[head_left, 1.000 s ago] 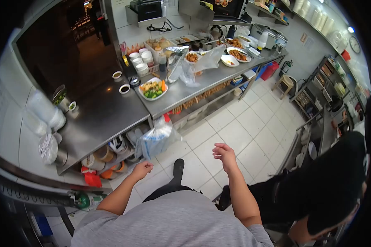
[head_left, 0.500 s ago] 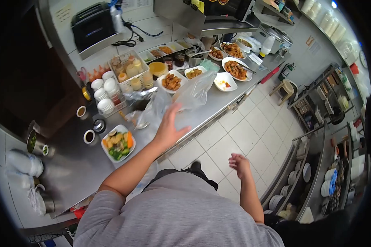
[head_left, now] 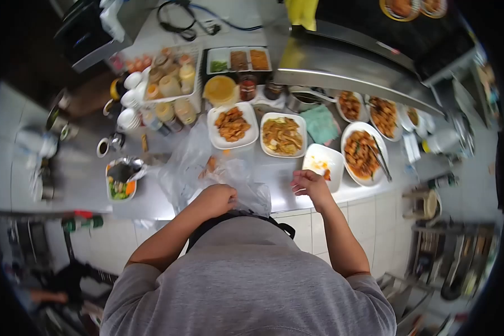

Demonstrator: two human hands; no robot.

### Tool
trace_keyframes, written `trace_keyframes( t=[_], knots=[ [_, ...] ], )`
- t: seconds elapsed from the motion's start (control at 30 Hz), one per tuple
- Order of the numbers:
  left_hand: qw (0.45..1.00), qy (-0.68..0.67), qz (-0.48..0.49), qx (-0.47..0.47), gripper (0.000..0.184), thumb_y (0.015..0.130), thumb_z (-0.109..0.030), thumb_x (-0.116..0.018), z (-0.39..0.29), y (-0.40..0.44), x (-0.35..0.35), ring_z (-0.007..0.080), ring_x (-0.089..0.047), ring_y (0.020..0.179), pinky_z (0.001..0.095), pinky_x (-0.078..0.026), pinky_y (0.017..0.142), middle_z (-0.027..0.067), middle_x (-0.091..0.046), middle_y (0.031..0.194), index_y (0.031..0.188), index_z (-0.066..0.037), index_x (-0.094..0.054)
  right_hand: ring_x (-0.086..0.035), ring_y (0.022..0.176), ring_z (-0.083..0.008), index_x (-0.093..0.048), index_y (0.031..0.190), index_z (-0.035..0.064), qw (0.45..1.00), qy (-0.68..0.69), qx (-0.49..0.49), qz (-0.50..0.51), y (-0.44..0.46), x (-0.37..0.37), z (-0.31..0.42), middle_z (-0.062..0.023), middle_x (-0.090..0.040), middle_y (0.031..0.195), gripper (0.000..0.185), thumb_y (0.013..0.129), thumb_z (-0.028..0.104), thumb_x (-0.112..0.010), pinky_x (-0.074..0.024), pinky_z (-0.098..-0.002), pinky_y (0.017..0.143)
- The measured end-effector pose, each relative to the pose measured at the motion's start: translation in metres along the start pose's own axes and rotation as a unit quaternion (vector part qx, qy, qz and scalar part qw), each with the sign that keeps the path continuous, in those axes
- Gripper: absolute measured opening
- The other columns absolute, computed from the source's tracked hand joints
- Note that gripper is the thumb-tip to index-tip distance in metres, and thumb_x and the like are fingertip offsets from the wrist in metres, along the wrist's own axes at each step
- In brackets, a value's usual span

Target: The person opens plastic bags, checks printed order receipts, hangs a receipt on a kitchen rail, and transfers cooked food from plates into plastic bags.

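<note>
My left hand is closed at the counter's front edge, over the near part of a clear plastic bag; its fingertips press together, and what they hold is too small to make out. My right hand hovers by the near left edge of a white dish with food scraps, its fingers loosely curled and apart, holding nothing. Behind the bag stand a bowl of fried pieces and a bowl of cooked cabbage. At the right, tongs rest on an oval plate of saucy meat.
A vegetable dish sits at the left of the steel counter. Behind are a basket of sauce bottles, white cups and a green cloth. A metal shelf edge overhangs the back right. A stool stands beyond.
The view has swung right and closer to the counter. My left hand has gone from spread to closed near the bag. My right hand has come up beside the scraps dish.
</note>
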State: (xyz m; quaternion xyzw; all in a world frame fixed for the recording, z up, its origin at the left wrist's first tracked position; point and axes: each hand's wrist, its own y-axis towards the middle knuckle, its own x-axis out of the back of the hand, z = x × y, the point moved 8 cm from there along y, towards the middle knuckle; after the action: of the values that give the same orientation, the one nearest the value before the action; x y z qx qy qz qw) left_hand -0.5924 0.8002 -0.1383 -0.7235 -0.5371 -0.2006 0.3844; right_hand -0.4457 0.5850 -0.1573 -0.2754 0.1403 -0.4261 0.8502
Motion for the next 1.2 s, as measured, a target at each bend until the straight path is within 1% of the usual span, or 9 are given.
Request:
trace_keyframes(
  t=[0.17,0.43,0.5,0.63,0.7,0.77,0.9,1.03,1.2],
  knots=[
    [0.979,-0.116,-0.164,0.043,0.012,0.076,-0.006,-0.063,-0.027,-0.014,0.044,0.0236,-0.061,0.078,0.0323,-0.047,0.071,0.0116,-0.063,0.081,0.086,-0.002,-0.06,-0.06,0.081,-0.0184,-0.048,0.119,0.0017,0.956,0.213,-0.163,0.115,0.05,-0.055,-0.041,-0.0107,-0.063,0.093,0.04,0.091,0.029,-0.057,-0.0494,-0.0345,0.075],
    [0.87,-0.447,-0.207,0.012,0.02,0.085,-0.006,-0.064,-0.019,-0.048,0.076,0.015,-0.057,0.092,0.0286,-0.046,0.082,0.0046,-0.06,0.101,0.103,-0.003,-0.055,-0.05,0.097,-0.0125,-0.057,0.118,0.0069,0.985,0.136,0.102,0.028,0.017,-0.041,0.034,-0.0015,-0.058,0.112,0.045,0.091,0.043,-0.052,-0.0407,-0.0266,0.079],
    [0.879,-0.261,-0.393,0.074,0.025,0.084,-0.012,-0.066,0.012,-0.074,0.084,0.0189,-0.058,0.094,0.0303,-0.045,0.084,0.0076,-0.06,0.105,0.104,-0.004,-0.056,-0.055,0.091,-0.01,-0.058,0.115,0.0047,0.971,0.127,0.204,-0.011,0.005,-0.028,0.075,-0.0023,-0.063,0.096,0.032,0.091,0.027,-0.057,-0.0436,-0.0242,0.077],
    [0.884,0.18,-0.391,0.183,0.02,0.082,-0.011,-0.065,0.072,-0.098,0.03,0.0256,-0.059,0.085,0.033,-0.047,0.075,0.013,-0.06,0.097,0.099,-0.002,-0.058,-0.058,0.088,-0.0115,-0.056,0.115,-0.0004,0.939,0.047,0.34,-0.008,-0.009,-0.052,0.138,-0.0054,-0.062,0.1,0.034,0.089,0.02,-0.061,-0.0458,-0.0257,0.08],
    [0.9,0.098,-0.396,0.153,0.017,0.082,-0.011,-0.064,0.089,-0.105,0.019,0.026,-0.059,0.08,0.0332,-0.047,0.071,0.0127,-0.059,0.092,0.096,-0.002,-0.059,-0.058,0.089,-0.0118,-0.055,0.115,-0.0023,0.924,0.005,0.381,0.045,-0.01,-0.088,0.158,-0.0064,-0.062,0.103,0.037,0.088,0.021,-0.062,-0.0464,-0.0266,0.081],
    [0.912,0.016,-0.395,0.113,0.014,0.083,-0.01,-0.063,0.084,-0.105,0.039,0.0264,-0.059,0.074,0.0335,-0.047,0.067,0.0124,-0.059,0.086,0.093,-0.002,-0.059,-0.059,0.091,-0.0142,-0.048,0.125,-0.004,0.947,-0.075,0.24,0.202,0.006,-0.142,0.145,-0.0083,-0.061,0.107,0.05,0.086,0.023,-0.064,-0.0484,-0.0278,0.079],
    [0.861,-0.069,-0.504,0.001,0.017,0.084,-0.01,-0.061,0.039,-0.12,0.074,0.0254,-0.056,0.067,0.029,-0.047,0.063,0.0099,-0.056,0.078,0.098,-0.002,-0.058,-0.06,0.093,-0.0174,-0.032,0.138,-0.0013,0.973,-0.136,0.006,0.184,0.064,-0.201,0.08,-0.0125,-0.06,0.108,0.071,0.084,0.027,-0.067,-0.0511,-0.0302,0.076],
    [0.794,-0.082,-0.598,0.075,0.049,0.078,-0.018,-0.069,0.076,-0.068,0.083,0.0265,-0.06,0.073,0.033,-0.049,0.069,0.0114,-0.063,0.086,0.119,-0.001,-0.048,-0.06,0.089,-0.0198,-0.044,0.129,-0.0034,0.896,-0.312,0.09,0.304,0.073,-0.275,0.023,-0.0159,-0.06,0.109,0.061,0.076,0.012,-0.07,-0.0514,-0.0322,0.07],
    [0.9,-0.163,-0.352,0.197,0.048,0.074,-0.01,-0.067,0.146,-0.007,0.061,0.0253,-0.063,0.072,0.0329,-0.05,0.067,0.0107,-0.065,0.085,0.117,0.0,-0.048,-0.06,0.082,-0.017,-0.056,0.111,-0.0027,0.937,-0.192,0.248,0.155,0.053,-0.237,0.025,-0.0117,-0.062,0.096,0.041,0.074,0.008,-0.07,-0.0503,-0.0305,0.066]
  ],
)
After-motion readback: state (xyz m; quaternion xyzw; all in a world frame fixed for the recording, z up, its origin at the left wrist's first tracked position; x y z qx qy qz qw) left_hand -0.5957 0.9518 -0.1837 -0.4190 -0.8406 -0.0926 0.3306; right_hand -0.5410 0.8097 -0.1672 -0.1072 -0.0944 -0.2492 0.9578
